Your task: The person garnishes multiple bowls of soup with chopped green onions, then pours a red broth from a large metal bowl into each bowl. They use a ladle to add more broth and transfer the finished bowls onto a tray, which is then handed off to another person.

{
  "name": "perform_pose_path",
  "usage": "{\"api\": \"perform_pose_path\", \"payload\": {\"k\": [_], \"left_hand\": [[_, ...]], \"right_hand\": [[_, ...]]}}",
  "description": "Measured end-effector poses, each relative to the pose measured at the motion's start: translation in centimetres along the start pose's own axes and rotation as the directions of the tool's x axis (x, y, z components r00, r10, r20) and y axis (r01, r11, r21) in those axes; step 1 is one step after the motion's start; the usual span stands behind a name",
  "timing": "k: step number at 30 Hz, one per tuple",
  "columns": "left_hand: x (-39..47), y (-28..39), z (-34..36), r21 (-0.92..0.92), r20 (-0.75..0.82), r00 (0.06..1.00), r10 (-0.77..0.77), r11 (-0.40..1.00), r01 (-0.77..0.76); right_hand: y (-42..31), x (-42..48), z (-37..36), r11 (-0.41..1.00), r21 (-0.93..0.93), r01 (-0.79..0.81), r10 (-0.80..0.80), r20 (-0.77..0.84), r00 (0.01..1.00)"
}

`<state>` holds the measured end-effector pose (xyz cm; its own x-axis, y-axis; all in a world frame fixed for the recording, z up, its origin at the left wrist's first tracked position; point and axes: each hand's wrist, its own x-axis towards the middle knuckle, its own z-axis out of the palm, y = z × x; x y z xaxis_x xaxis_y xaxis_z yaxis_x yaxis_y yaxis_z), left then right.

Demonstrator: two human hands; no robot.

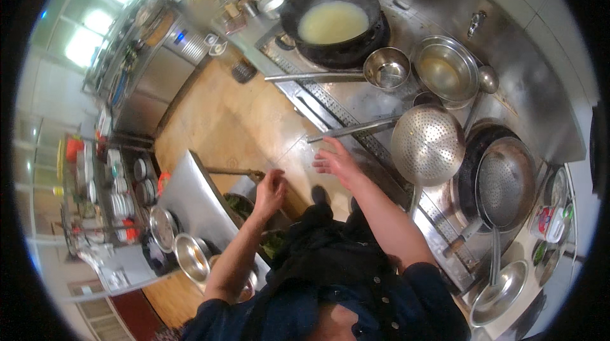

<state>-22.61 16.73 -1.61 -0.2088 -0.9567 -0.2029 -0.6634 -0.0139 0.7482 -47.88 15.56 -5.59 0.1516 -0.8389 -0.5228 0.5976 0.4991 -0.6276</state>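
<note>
My right hand (339, 163) hangs in front of the stove with its fingers spread and nothing in it. Its fingertips are close to a long metal handle (352, 130) that sticks out over the stove's edge; whether they touch cannot be told. My left hand (271, 192) is held over the floor, fingers loosely curled, with no object visible in it. A perforated metal strainer (429, 145) lies to the right of my right hand. A large black wok (333, 48) at the back of the stove contains pale, cloudy liquid (334, 22).
A steel ladle bowl (387, 68) and a basin of liquid (445, 71) stand on the stove. Another strainer (506, 182) rests over a dark wok at right. Seasoning containers (271, 3) line the back. At left are a steel counter (190, 188) and bowls (190, 256).
</note>
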Motion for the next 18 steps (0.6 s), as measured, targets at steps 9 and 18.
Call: {"api": "perform_pose_path", "payload": {"k": [9, 18], "left_hand": [[32.4, -2.8, -4.2, 0.655, 0.096, 0.877, 0.471, 0.633, -0.412], [44.3, -6.5, -2.3, 0.589, 0.668, 0.642, 0.377, 0.258, -0.765]], "right_hand": [[2.4, 8.8, -1.6, 0.922, -0.310, -0.230, 0.103, -0.375, 0.921], [7.5, 13.3, -0.5, 0.827, -0.484, -0.284, -0.352, -0.842, 0.409]]}}
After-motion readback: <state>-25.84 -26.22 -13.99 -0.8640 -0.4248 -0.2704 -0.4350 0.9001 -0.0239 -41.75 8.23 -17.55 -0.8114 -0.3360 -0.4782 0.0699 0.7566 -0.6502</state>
